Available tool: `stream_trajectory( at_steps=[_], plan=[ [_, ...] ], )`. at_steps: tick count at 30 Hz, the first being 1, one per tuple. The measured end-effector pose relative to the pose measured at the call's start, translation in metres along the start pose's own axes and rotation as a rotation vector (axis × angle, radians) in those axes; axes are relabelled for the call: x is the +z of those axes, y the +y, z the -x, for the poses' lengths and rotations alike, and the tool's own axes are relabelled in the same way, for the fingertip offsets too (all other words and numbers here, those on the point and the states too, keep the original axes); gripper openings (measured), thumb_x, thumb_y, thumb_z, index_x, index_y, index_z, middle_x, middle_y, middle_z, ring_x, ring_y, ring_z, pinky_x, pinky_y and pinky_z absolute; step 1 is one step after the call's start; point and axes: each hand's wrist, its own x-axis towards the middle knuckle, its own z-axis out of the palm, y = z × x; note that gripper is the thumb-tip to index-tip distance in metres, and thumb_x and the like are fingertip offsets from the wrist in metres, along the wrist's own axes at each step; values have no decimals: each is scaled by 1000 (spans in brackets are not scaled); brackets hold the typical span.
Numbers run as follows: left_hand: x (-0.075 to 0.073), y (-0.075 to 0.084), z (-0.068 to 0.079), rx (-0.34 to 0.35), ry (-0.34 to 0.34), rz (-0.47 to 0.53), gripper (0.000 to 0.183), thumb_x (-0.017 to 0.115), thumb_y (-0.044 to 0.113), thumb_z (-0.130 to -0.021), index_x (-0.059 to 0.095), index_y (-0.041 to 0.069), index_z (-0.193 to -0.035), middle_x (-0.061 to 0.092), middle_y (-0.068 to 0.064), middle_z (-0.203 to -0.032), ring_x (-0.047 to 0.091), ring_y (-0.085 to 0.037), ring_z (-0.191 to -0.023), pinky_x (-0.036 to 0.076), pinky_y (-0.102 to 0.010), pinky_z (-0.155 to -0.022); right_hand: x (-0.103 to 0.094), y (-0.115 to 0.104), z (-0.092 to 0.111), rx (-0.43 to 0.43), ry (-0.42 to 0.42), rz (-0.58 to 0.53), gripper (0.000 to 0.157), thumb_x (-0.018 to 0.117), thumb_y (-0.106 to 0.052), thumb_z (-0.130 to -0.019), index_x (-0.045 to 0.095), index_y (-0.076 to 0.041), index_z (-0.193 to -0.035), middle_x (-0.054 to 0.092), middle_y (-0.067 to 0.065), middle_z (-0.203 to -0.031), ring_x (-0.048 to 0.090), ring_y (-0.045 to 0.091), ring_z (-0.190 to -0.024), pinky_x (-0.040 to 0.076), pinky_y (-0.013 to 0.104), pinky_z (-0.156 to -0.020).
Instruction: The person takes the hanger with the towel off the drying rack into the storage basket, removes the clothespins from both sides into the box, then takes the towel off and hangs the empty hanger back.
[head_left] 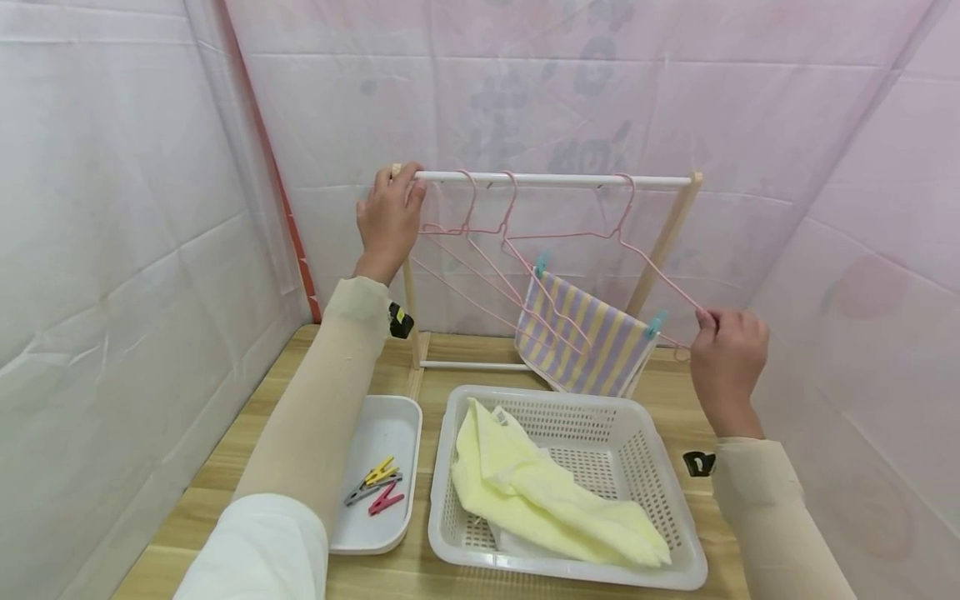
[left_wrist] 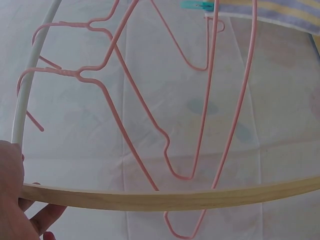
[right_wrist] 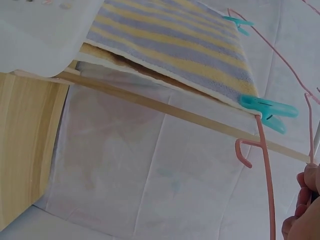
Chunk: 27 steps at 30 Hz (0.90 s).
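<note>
At the upper left corner of a wooden drying rack with a white top rod, my left hand grips the post, fingers behind the wood. My right hand pinches the right shoulder of a pink wire hanger, pulling that side forward and tilting the hanger away from the rod's line. A purple and yellow striped towel hangs folded over its lower bar, held by a teal clothespin at the left and another clothespin at the right. Two bare pink hangers hang nearer my left hand.
Below the rack, a white plastic basket holds a crumpled pale yellow towel. Left of it, a white tray holds several clothespins in yellow, grey and red. Pale sheets enclose the wooden table at the back and sides.
</note>
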Motion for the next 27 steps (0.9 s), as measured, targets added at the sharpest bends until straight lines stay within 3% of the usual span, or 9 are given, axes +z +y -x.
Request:
stream_trajectory(
  at_steps=[18, 27],
  plan=[
    [-1, 1, -1, -13, -4, 10, 43, 36, 50, -107, 54, 32, -142, 47, -3, -149, 52, -26, -126, 35, -48, -99, -12, -3, -3, 27, 64, -39, 37, 57, -18, -103, 64, 18, -97, 57, 34, -85, 47, 52, -87, 34, 57, -83],
    [-2, 0, 0, -21, -22, 7, 45, 36, 50, -108, 49, 33, -147, 42, -3, -152, 50, -26, -129, 35, -48, -101, -15, -2, 7, -35, 130, -60, 31, 63, -13, -99, 64, 18, -92, 55, 33, -80, 44, 51, -80, 31, 56, -77]
  ],
)
